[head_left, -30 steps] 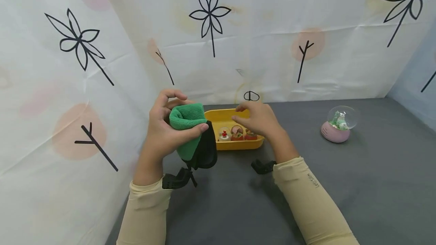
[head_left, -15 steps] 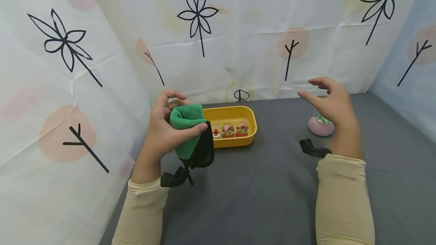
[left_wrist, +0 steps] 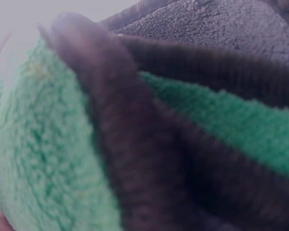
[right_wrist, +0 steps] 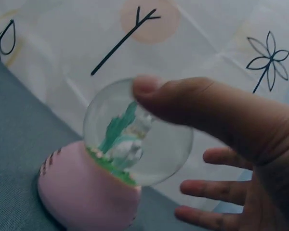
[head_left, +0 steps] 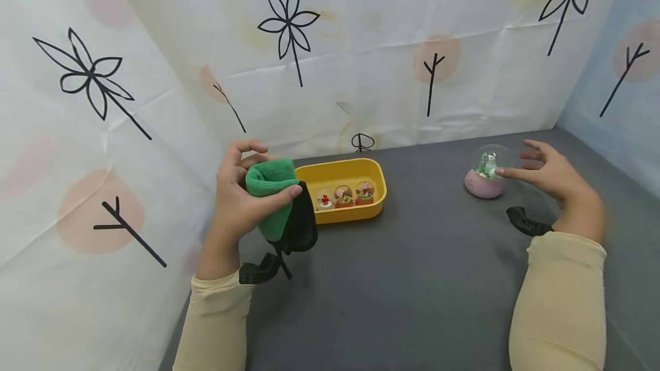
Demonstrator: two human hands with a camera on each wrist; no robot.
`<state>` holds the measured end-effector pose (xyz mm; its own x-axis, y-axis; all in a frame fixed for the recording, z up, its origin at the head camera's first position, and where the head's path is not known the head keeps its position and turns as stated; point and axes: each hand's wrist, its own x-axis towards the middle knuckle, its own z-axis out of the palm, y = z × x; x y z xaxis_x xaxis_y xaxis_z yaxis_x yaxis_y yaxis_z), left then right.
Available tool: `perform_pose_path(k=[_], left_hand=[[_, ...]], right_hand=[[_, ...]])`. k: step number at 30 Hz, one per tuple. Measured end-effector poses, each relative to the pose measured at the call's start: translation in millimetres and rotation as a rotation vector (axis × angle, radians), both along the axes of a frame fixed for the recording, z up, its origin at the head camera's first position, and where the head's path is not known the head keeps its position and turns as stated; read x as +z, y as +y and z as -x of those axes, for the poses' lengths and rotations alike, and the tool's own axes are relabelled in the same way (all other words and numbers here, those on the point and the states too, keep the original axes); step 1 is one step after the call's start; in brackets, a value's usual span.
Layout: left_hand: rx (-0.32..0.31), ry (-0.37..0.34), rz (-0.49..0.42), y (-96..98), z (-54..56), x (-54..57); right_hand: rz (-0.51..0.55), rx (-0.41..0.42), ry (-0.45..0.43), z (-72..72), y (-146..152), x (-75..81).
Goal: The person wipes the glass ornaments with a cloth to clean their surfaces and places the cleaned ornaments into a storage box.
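My left hand point(head_left: 239, 190) grips a folded cloth point(head_left: 281, 205), green terry on one side and black on the other. In the left wrist view the green and dark folds of the cloth point(left_wrist: 53, 139) fill most of the picture. On the right, a snow globe point(head_left: 484, 179) with a pink base and a small white animal figure inside stands on the grey table. My right hand point(head_left: 559, 173) is just beside its clear dome, fingers spread. The right wrist view has the thumb in front of the snow globe point(right_wrist: 91, 187), the other fingers apart from it.
A yellow tray point(head_left: 340, 170) with several small globe ornaments point(head_left: 344, 196) sits at the back of the grey table point(head_left: 392, 291), partly behind the cloth. A white printed curtain point(head_left: 361, 62) hangs along the back and left.
My right hand has moved right, from over the yellow tray to beside the snow globe. My left hand keeps holding the cloth. The head view has shifted slightly right.
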<state>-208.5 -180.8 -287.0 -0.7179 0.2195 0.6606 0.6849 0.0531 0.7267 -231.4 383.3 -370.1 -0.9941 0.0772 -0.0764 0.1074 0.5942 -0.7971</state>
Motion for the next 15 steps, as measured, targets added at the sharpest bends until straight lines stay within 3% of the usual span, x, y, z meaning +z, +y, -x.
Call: perform_pose_path(k=[5, 9, 15], left_hand=[[0.024, 0.014, 0.028, -2.0, -1.8, 0.9], [0.024, 0.015, 0.035, -1.5, -2.6, 0.6], [0.02, 0.01, 0.046, 0.8, -2.9, 0.6]], right_hand=[[-0.036, 0.065, -0.096, 15.2, 1.0, -14.2], [-0.14, 0.076, -0.143, 21.1, 1.1, -26.7], [-0.243, 0.087, -0.151, 26.4, 1.0, -37.5]])
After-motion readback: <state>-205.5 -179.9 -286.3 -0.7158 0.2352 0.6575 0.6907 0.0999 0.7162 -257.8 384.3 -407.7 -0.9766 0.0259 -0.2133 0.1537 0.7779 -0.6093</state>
